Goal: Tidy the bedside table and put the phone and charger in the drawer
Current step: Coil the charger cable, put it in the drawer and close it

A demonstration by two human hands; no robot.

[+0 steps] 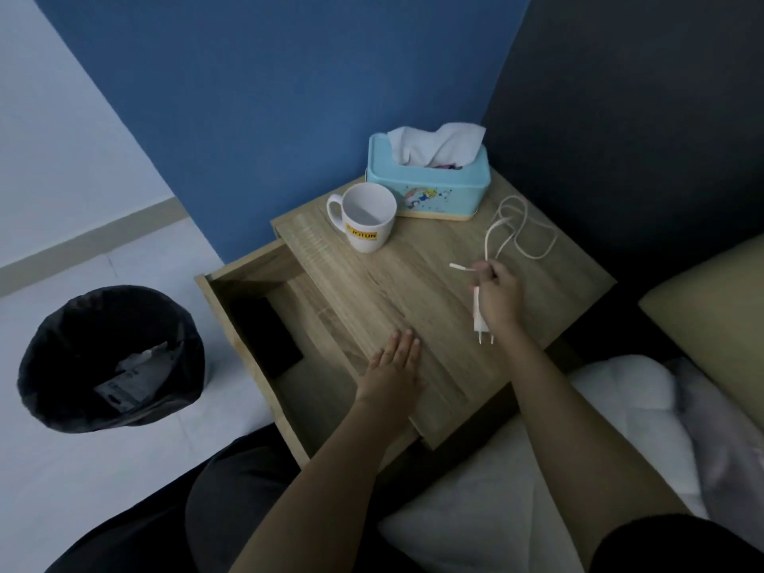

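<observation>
Head view: the charger (479, 314) is light, with a hard, smooth plug body. Its cable (521, 230) is limp and likely to trail, so it is best taken at the plug with the loops gathered. The right hand (499, 297) holds it that way over the worktop (413, 279), fingers (487, 270) curled round plug and cable. The left hand (392, 368) lies flat on the worktop's edge, fingers straight. The phone (266, 339) lies in the open drawer (252, 264).

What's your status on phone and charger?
Right hand grips charger, cable trailing on tabletop. Left hand flat on tabletop edge. Phone in open drawer; nothing in the way.
</observation>
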